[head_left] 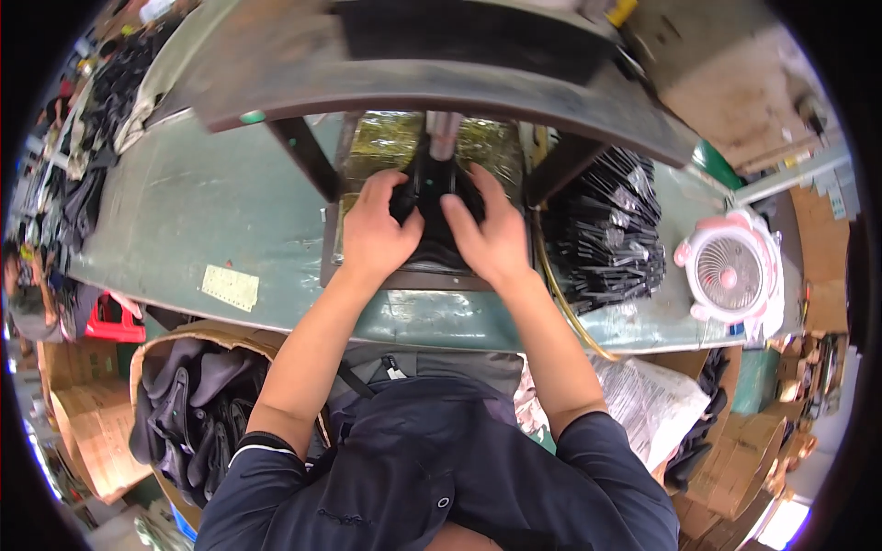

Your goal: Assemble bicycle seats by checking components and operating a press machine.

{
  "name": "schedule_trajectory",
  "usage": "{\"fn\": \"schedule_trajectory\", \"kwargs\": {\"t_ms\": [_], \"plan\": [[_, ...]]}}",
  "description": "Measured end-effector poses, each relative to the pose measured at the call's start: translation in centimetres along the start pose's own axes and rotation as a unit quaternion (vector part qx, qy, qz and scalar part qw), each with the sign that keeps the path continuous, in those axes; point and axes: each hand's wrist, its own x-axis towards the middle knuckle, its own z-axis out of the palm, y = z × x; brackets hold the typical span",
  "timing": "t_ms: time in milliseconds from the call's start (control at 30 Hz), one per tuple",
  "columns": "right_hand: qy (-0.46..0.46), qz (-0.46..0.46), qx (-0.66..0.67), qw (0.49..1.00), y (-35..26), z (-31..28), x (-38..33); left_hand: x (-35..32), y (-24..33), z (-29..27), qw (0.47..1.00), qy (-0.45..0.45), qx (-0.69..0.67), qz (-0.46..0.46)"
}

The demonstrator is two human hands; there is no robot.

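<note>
A black bicycle saddle (435, 234) lies on the base of a bench press (395, 78), under its metal rod (445, 138). My left hand (378, 228) grips the saddle's left side, fingers over the edge and thumb pointing inward. From the right, my right hand (492, 234) holds the other side, its thumb resting on the top near the middle. The saddle's underside is hidden. Beneath it a shiny yellowish sheet (496, 147) covers the press base.
Right of the press lies a pile of black rod-like parts (611, 243), then a pink and white fan (728, 268). A pale paper card (230, 287) rests on the green bench (193, 220). Below left, a carton (266, 342) holds several black saddles (188, 413). A yellowish hose (562, 298) crosses the bench.
</note>
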Motion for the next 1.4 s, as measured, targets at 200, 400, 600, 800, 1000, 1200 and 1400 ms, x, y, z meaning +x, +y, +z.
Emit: {"fn": "schedule_trajectory", "kwargs": {"t_ms": [200,400,600,800,1000,1200,1400], "plan": [[-0.233,-0.250,-0.040,0.939,-4.9,-4.4,-1.4,-3.6,-3.0,-12.5,0.898,-0.195,-0.301,-0.254],[-0.465,-0.092,0.109,0.874,-8.4,5.4,-9.9,-14.5,-7.1,-24.2,0.596,-0.021,-0.631,-0.496],[-0.458,0.287,0.362,0.760,-11.4,18.6,-3.2,-28.0,-15.8,-30.5,0.831,0.321,-0.061,-0.450],[-0.199,0.230,0.483,0.821,-14.7,22.9,1.6,-35.9,-17.3,-29.7,0.850,0.029,0.382,-0.362],[-0.337,0.043,0.332,0.880,-8.3,10.5,-4.8,-36.4,-16.8,-27.6,0.810,0.000,0.491,-0.321],[-0.173,-0.001,0.091,0.981,-1.5,-7.8,-3.7,-31.6,-21.0,-29.0,0.818,0.011,0.487,-0.307],[0.009,-0.065,-0.221,0.973,1.6,-21.7,-3.5,-28.3,-22.8,-30.6,0.844,-0.033,0.367,-0.391]]}}
